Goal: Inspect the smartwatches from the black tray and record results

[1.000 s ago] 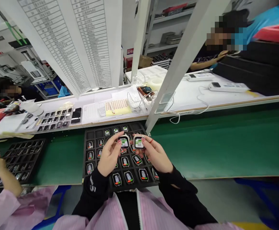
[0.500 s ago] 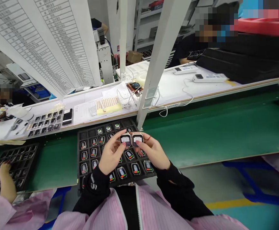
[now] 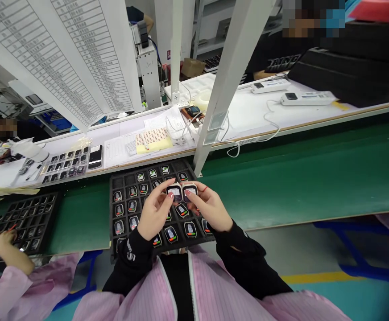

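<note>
Two square smartwatch bodies without straps are held side by side over a black compartment tray. My left hand is closed on the left smartwatch, its thumb on the lit screen. In my right hand is the right smartwatch, with the thumb pressed on its screen. Both screens show white panels on a dark ground. Beneath, several more watches lie in the tray's compartments, many with a red and green bar lit. My hands hide part of the tray.
A green conveyor belt runs under the tray. Behind it, a white shelf bears papers, a yellow pad, a phone and cables. A white post rises behind my hands. At left, a co-worker's hand is over another tray.
My thumbs have shifted slightly on the two screens, and both watches stay in my hands. The co-worker's hands at left have moved over their tray. The view has shifted a little.
</note>
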`<action>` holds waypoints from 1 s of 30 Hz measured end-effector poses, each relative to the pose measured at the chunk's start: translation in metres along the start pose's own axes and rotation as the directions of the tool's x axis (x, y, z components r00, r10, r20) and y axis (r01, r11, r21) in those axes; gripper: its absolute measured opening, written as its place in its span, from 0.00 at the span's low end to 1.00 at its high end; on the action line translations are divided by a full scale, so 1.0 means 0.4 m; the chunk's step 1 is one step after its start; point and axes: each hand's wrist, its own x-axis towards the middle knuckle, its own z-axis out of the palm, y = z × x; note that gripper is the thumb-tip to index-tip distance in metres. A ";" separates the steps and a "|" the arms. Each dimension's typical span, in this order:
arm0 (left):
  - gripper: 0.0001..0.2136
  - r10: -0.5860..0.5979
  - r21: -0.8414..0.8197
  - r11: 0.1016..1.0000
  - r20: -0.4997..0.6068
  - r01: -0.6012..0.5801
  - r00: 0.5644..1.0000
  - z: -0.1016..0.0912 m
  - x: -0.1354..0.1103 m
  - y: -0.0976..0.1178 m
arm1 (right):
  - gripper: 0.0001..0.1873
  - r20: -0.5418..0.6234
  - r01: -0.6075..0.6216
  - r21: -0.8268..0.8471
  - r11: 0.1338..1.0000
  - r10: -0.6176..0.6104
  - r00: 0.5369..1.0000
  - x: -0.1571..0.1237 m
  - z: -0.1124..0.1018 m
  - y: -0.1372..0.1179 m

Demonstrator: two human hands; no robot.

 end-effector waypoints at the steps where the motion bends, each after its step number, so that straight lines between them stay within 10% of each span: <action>1: 0.19 0.002 -0.005 1.000 -0.002 -0.002 1.000 -0.003 -0.003 0.000 | 0.26 0.017 0.007 0.000 1.000 -0.007 1.000 0.001 0.000 0.001; 23: 0.21 0.019 0.050 0.999 -0.054 -0.017 0.998 -0.045 -0.032 0.033 | 0.35 0.236 -0.006 0.074 0.997 -0.012 0.972 0.001 0.009 0.012; 30: 0.29 0.054 -0.116 0.993 0.283 -0.021 0.958 -0.044 -0.151 0.180 | 0.35 0.221 0.054 0.050 0.997 -0.064 0.973 -0.016 -0.013 -0.028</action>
